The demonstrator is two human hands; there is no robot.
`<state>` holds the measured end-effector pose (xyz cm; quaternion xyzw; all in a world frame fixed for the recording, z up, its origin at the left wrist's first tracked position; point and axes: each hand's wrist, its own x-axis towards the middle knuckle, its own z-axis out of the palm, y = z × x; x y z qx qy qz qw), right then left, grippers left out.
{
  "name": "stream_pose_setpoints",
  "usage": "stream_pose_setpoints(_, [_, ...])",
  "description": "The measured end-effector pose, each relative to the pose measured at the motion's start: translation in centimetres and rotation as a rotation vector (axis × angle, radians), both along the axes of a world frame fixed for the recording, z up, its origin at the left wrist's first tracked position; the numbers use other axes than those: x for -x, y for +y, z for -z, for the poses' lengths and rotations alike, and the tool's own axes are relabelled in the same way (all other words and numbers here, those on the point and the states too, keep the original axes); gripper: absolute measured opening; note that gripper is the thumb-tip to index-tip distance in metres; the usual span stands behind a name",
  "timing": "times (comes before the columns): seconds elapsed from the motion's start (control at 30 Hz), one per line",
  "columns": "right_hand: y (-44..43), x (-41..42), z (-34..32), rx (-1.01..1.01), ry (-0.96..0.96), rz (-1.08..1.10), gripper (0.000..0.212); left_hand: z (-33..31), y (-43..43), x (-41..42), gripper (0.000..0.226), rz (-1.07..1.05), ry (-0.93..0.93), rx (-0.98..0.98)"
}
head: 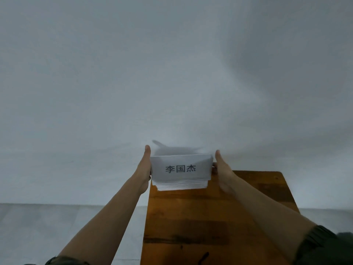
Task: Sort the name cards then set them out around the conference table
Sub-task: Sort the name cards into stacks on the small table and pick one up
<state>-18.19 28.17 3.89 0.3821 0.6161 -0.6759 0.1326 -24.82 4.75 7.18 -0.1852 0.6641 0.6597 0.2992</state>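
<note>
A stack of white name cards (181,169) sits at the far end of a narrow brown wooden table (200,217). The front card is tilted up toward me and shows three black printed characters. My left hand (144,169) presses flat against the stack's left side. My right hand (222,169) clasps its right side, with fingertips behind the cards. Several more card edges show stepped below the front card. Both forearms reach forward from the bottom of the head view.
A plain white wall fills the view behind the table, and the cards cast a shadow on it. Pale grey floor lies on both sides of the table. A small dark mark (203,258) lies on the near part of the wood.
</note>
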Motion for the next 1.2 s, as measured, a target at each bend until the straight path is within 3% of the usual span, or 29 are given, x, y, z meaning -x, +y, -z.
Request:
stream_pose_setpoints(0.23, [-0.3, 0.1, 0.0, 0.181, 0.084, 0.001, 0.075, -3.1, 1.8, -1.8, 0.058, 0.091, -0.015, -0.093])
stream_pose_setpoints(0.43, [1.0, 0.8, 2.0, -0.047, 0.018, -0.035, 0.077, 2.1, 0.5, 1.1, 0.073, -0.060, -0.052, -0.049])
stream_pose_setpoints(0.5, [0.8, 1.0, 2.7, -0.075, -0.028, -0.005, 0.075, 3.3, 0.3, 1.1, 0.063, -0.089, -0.084, -0.025])
stream_pose_setpoints(0.57, [0.7, 1.4, 3.8, -0.017, -0.044, -0.013, 0.066, 4.3, 0.5, 1.1, 0.044, -0.035, -0.105, -0.050])
stream_pose_setpoints(0.63, [0.6, 1.6, 4.0, 0.057, -0.047, -0.025, 0.057, 5.3, 0.5, 1.4, 0.040, 0.004, -0.115, -0.102])
stream_pose_setpoints(0.8, [0.7, 2.4, 5.3, 0.111, -0.031, 0.050, 0.048, 6.2, 1.0, 2.2, 0.053, -0.078, -0.187, -0.269])
stream_pose_setpoints(0.9, [0.2, 2.4, 5.1, 0.074, -0.043, 0.085, 0.049, 6.6, 0.9, 1.7, 0.061, -0.162, -0.175, -0.271])
stream_pose_setpoints(1.2, [-0.7, -0.8, 1.6, 0.007, 0.014, -0.050, 0.047, 3.9, -0.6, -5.5, 0.074, -0.137, -0.147, -0.355])
